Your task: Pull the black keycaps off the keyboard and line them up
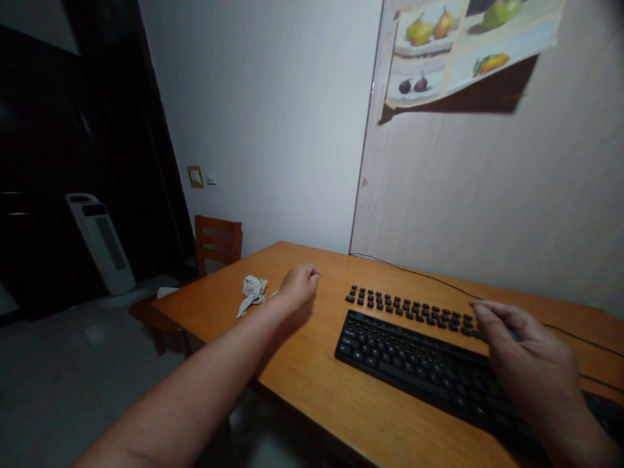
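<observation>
My left hand (pixel 298 286) is closed in a fist above the table, between the crumpled pale cloth (pixel 252 290) and the rows of loose black keycaps (pixel 408 305). Whatever its curled fingers may hold is hidden. Thumb and fingers of my right hand (pixel 529 348) are pinched together over the right side of the black keyboard (pixel 400 361), near the end of the keycap rows. Anything in that pinch is too small to make out. The keyboard lies at a slant on the table, and my right hand and forearm cover part of it.
The wooden table (pixel 312 364) meets the wall at the back. A thin black cable (pixel 419 272) runs along its rear. Beyond the left edge stand a wooden chair (pixel 218 242) and a white upright appliance (pixel 103 244). Fruit paintings (pixel 429 58) hang on the wall.
</observation>
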A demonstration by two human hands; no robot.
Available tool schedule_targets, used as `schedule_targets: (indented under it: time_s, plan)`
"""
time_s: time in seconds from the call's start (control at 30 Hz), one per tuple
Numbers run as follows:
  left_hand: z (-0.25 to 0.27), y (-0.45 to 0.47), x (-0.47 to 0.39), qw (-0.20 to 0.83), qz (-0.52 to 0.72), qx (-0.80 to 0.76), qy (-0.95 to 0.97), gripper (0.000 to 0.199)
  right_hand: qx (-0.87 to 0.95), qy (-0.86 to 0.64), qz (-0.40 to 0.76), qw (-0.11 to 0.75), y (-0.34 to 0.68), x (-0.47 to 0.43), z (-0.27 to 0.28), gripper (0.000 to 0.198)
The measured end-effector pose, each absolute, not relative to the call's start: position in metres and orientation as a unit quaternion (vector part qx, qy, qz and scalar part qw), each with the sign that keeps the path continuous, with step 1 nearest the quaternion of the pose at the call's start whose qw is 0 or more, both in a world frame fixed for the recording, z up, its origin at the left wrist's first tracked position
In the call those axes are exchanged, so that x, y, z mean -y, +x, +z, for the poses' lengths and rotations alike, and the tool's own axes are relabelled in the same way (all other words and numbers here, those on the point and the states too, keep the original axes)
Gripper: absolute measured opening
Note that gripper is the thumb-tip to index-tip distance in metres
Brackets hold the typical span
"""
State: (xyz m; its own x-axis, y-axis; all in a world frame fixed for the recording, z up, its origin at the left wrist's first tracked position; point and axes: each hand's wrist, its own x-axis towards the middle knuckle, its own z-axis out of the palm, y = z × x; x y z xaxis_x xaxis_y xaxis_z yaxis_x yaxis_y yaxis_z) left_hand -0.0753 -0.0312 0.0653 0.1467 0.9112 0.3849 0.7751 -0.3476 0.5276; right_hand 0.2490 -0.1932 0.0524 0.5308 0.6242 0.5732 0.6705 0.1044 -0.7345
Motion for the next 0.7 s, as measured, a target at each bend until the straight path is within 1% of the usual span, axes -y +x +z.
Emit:
schedule_targets:
  time_s: [0.17,0.37,0.53,0.7]
  plan:
    - [0.066,-0.144,-0.001,0.049,0.248,-0.665,0.703,0.007,0.481,-0.678,-0.083,0.55,0.254,0.193,0.052,0.035]
    - [0.059,-0.174,-0.017,0.006,0.18,-0.712,0.678,0.007,0.483,-0.687,-0.106,0.533,0.252,0.193,0.054,0.038]
    - [0.049,-0.18,-0.028,0.01,0.164,-0.727,0.666,0.009,0.479,-0.694,-0.113,0.526,0.252,0.195,0.053,0.035]
    - [0.042,-0.186,-0.038,0.045,0.179,-0.738,0.649,0.016,0.486,-0.688,-0.119,0.525,0.253,0.198,0.052,0.033]
